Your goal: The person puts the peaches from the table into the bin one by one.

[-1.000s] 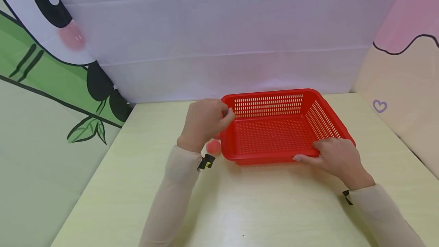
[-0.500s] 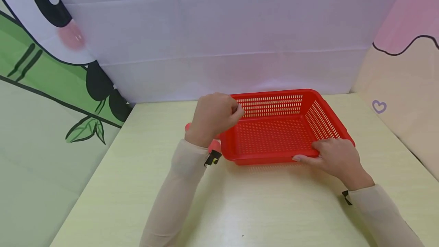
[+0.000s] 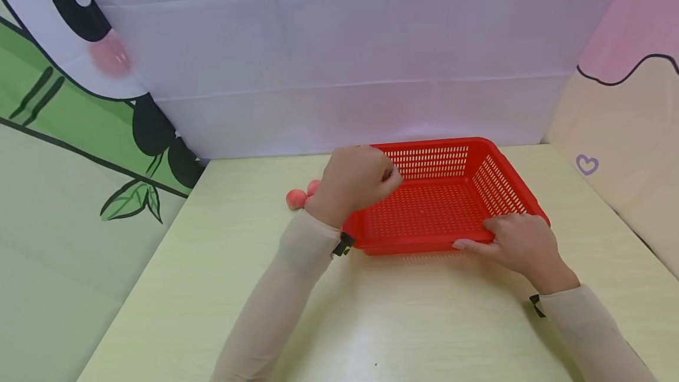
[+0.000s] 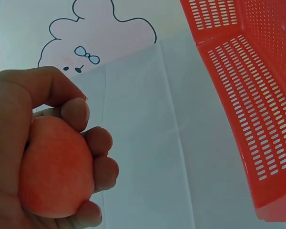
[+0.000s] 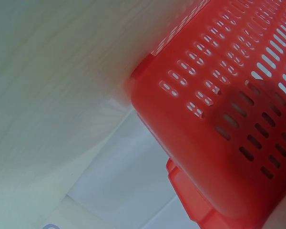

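Observation:
My left hand (image 3: 361, 181) hangs over the left part of a red plastic basket (image 3: 429, 211). In the left wrist view, its fingers curl round an orange-pink peach (image 4: 57, 167); the head view hides that fruit behind the hand. My right hand (image 3: 522, 246) grips the basket's near rim at the right corner, thumb along the outside. The right wrist view shows the slotted basket wall (image 5: 181, 119) close up. To the left of the basket, similar peaches (image 3: 296, 199) lie on the table, partly covered by my left wrist.
The pale wooden table (image 3: 212, 287) runs up to a white cloth backdrop (image 3: 339, 46). A printed cartoon panel (image 3: 63, 181) stands on the left and a beige one (image 3: 626, 164) on the right. The basket sits near the back edge.
My left hand has moved right, from the basket's left edge to over its inside. Loose peaches at the left have come into view behind the wrist. My right hand stays on the rim.

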`<state>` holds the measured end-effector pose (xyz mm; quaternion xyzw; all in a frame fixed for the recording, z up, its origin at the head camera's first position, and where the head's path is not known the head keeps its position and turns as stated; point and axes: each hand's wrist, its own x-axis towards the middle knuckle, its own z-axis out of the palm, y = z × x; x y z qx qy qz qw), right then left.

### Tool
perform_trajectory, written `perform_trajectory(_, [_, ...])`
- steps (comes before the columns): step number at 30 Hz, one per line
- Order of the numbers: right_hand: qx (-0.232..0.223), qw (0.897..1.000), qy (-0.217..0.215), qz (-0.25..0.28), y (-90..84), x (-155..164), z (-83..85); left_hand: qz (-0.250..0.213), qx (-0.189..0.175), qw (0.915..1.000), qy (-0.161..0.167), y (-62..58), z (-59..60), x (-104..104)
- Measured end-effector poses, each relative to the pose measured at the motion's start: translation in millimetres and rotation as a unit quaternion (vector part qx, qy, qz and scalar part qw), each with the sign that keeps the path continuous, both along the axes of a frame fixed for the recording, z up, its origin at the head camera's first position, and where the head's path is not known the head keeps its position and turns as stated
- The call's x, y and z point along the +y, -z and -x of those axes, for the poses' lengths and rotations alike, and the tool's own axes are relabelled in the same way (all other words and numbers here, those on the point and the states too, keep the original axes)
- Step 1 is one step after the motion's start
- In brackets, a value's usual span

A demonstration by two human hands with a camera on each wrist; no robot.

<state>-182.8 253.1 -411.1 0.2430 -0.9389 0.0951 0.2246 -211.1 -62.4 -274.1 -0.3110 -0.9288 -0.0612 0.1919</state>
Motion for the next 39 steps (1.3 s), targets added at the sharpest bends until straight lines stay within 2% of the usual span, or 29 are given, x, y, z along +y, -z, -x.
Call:
perform_trajectory(7, [0.001, 1.000, 0.001, 0.007, -0.4, 0, -1.3, 0.026, -0.031, 0.9991, 0.015, -1.8, 2.7, 15])
perform_trajectory(17, [-0.010, 1.000, 0.002, 0.006, -1.7, -2, -2.8, 0.023, -0.089, 0.9952, 0.034, -1.2, 14.7, 23])
perform_trajectory(22, [-0.002, 1.000, 0.001, 0.006, -3.7, -2, -2.4, 0.026, -0.101, 0.9933, 0.051, -2.1, 19.6, 29])
perform_trajectory(29, [-0.003, 1.000, 0.003, 0.005, -3.6, -2, -1.3, 0.049, -0.109, 0.9916, 0.050, -2.2, 21.4, 37])
perform_trajectory(39, [0.007, 1.000, 0.002, 0.014, -2.6, -2, -2.4, 0.037, -0.120, 0.9898, 0.068, 5.1, 31.3, 49])
